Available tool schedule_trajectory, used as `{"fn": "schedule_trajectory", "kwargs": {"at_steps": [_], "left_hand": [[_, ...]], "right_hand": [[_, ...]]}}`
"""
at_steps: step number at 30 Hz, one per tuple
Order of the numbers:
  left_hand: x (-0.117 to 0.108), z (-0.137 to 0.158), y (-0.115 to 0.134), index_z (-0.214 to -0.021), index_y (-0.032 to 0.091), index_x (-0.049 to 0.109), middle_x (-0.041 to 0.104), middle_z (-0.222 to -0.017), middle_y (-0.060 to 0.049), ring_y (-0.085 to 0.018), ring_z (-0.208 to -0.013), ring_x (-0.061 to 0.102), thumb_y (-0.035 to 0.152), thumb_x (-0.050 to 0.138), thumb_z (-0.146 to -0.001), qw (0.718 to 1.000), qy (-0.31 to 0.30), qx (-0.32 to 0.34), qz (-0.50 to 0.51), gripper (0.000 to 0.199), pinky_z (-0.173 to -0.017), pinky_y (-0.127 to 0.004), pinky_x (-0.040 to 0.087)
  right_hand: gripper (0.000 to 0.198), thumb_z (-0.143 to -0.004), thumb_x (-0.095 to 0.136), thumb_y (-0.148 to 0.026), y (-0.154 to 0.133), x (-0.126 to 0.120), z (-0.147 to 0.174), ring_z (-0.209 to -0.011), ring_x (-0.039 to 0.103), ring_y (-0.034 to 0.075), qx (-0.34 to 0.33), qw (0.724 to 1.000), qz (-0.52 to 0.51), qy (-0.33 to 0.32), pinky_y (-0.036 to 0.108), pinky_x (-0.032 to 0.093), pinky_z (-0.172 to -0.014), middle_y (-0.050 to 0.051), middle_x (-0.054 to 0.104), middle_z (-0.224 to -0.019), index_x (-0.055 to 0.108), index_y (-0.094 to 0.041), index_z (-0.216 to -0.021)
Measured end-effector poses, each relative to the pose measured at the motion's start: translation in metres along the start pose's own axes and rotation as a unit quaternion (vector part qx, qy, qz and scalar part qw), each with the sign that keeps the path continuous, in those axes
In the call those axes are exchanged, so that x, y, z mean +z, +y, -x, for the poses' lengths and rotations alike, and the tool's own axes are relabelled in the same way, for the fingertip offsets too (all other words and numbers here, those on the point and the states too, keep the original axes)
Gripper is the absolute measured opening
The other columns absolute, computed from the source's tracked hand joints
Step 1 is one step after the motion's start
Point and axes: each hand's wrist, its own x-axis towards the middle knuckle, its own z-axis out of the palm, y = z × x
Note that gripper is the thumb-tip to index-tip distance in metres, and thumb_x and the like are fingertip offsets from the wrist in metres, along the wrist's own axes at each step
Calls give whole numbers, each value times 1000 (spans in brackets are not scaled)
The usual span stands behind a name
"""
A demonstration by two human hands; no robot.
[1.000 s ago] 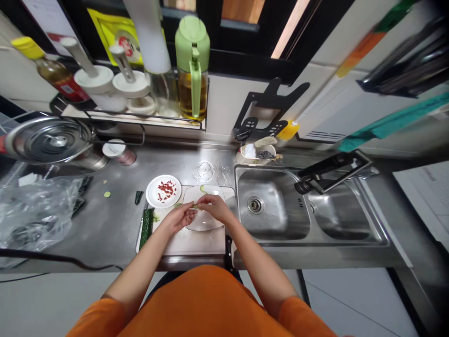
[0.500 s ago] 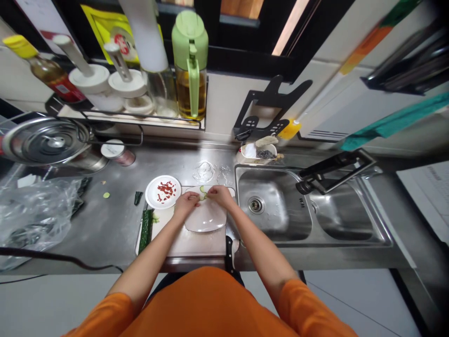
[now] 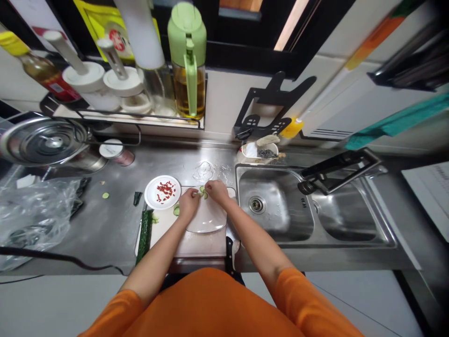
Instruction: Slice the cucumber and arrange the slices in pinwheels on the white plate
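Over the far edge of a clear-rimmed plate (image 3: 206, 221), my left hand (image 3: 188, 204) and my right hand (image 3: 216, 193) work close together with fingers pinched. Thin green cucumber slices (image 3: 203, 192) show between the fingertips, some seeming to lie on the plate. Both hands appear closed on a slice, though the fingertips partly hide it. The plate rests on a white cutting board (image 3: 168, 238). More cucumber slices (image 3: 176, 209) lie beside my left wrist. A length of dark green cucumber (image 3: 144, 236) is at the board's left edge.
A white plate with chopped red pieces (image 3: 162, 179) sits left of my hands. A black-handled knife (image 3: 229, 255) lies by the board's right side. The sink (image 3: 277, 206) is to the right, a plastic bag (image 3: 42, 215) far left. Bottles stand on a rack (image 3: 140, 120).
My left hand has shifted slightly right, uncovering the slices on the board. My right hand has moved slightly left and away from me. The view has shifted a little.
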Motion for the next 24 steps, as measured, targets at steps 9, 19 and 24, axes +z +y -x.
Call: {"fn": "schedule_trajectory", "kwargs": {"at_steps": [9, 19, 24], "left_hand": [[7, 0, -4, -92, 20, 67, 68, -78, -5, -20, -76, 61, 27, 57, -77, 999, 8, 28, -28, 20, -73, -28, 41], [14, -3, -10, -88, 17, 66, 67, -84, -8, -21, -81, 59, 20, 51, -77, 995, 13, 76, -70, 19, -76, -30, 40], [16, -4, -11, -89, 16, 64, 64, -89, -10, -22, -86, 57, 20, 53, -76, 993, 24, 92, -68, 19, -80, -32, 40]], "right_hand": [[19, -82, 50, -21, -2, -3, 4, -90, 51, 21, 5, 999, 31, -9, 29, 35, -74, 5, 68, -86, 69, -23, -84], [21, -87, 45, -21, -1, 5, 8, -97, 46, 23, -10, 998, 62, 20, 31, 34, -75, 7, 65, -96, 66, -23, -87], [20, -88, 46, -22, 2, 7, 8, -97, 45, 23, -16, 997, 65, 31, 30, 33, -73, 8, 62, -97, 66, -22, -88]]}}
